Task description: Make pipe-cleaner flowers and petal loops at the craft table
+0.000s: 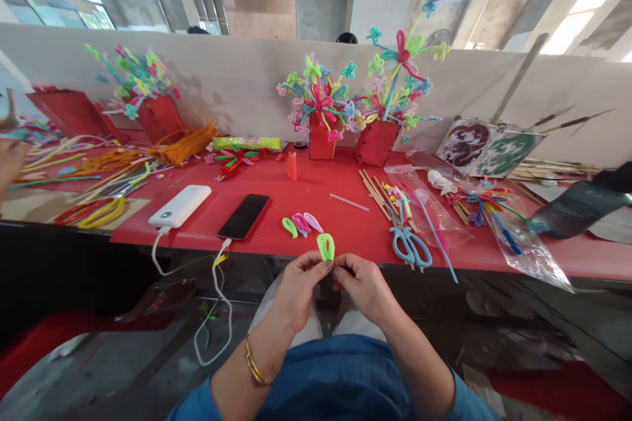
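Left hand [302, 279]: we see thumb and forefinger pinching the foot of a bright green, teardrop-shaped loop of fuzzy stem [326, 235].
Right hand [364, 284]: thumb and forefinger drawn together beside that foot; we cannot tell whether they grip a tail of the stem.
Green loop, hazard: in our judgement the foot could spring open if the left pinch slackened, and an uneven pull from the right could skew the teardrop.
Green loop, place: between the hands, against the front edge of the red-covered table [276, 187] in our view.
Green loop, long axis: near vertical as we see it, rounded end up, narrow end down at the fingertips.
Scissors: blue-handled metal scissors [403, 247], handles at the table's front edge; we judge that a knock from the right forearm could tip them off.
Finished loops: a lime green fuzzy loop [289, 227], with pink and lilac fuzzy loops [312, 222] beside it.
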Demonstrator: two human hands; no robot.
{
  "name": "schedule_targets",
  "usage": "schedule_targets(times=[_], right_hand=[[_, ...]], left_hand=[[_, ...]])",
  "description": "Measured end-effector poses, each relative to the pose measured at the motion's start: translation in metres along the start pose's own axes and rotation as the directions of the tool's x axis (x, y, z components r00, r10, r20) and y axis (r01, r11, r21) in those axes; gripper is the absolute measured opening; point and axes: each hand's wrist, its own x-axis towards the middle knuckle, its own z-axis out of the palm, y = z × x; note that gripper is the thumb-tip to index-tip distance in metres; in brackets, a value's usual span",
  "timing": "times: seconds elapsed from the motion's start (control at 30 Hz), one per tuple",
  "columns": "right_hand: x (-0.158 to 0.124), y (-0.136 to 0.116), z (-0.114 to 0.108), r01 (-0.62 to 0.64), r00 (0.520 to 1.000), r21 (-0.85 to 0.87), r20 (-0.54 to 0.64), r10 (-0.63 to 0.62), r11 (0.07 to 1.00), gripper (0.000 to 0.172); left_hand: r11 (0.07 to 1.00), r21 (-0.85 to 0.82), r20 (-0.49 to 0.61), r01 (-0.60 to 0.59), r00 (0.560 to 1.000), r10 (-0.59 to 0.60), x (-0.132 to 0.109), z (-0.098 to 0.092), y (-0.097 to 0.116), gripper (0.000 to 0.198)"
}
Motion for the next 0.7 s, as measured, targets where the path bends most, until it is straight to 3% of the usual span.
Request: schedule_targets(times=[0.2, 0.3, 0.47, 0.6, 0.7], right_hand=[[0.001, -0.004, -0.007, 0.057, 0.995, 0.09, -0.084, -0.049, 0.994, 0.011], [0.002, -0.005, -0.008, -0.014, 0.999, 0.258, -0.024, 0.021, 0.966, 0.006], [0.0, -0.002, -0.007, -0.098, 0.995, 0.588, 0.069, 0.07, 0.803, 0.01], [0.0, 0.002, -0.008, -0.096, 0.994, 0.683, 0.103, 0.035, 0.724, 0.012], [0.003, 0.005, -0.009, -0.077, 0.995, 0.66, 0.101, 0.013, 0.747, 0.011]], left_hand=[[0.998, 0.061, 0.009, 0.036, 0.999, -0.037, -0.003, 0.002, -0.003, 0.012], [0.996, 0.049, 0.046, 0.069, 0.996, -0.071, -0.007, 0.004, -0.004, 0.012], [0.973, -0.128, 0.13, 0.193, 0.976, -0.177, -0.012, 0.006, -0.002, 0.011], [0.935, -0.213, 0.19, 0.283, 0.951, -0.244, -0.013, 0.007, 0.0, 0.011], [0.953, -0.162, 0.161, 0.257, 0.959, -0.231, -0.011, 0.006, -0.001, 0.01]])
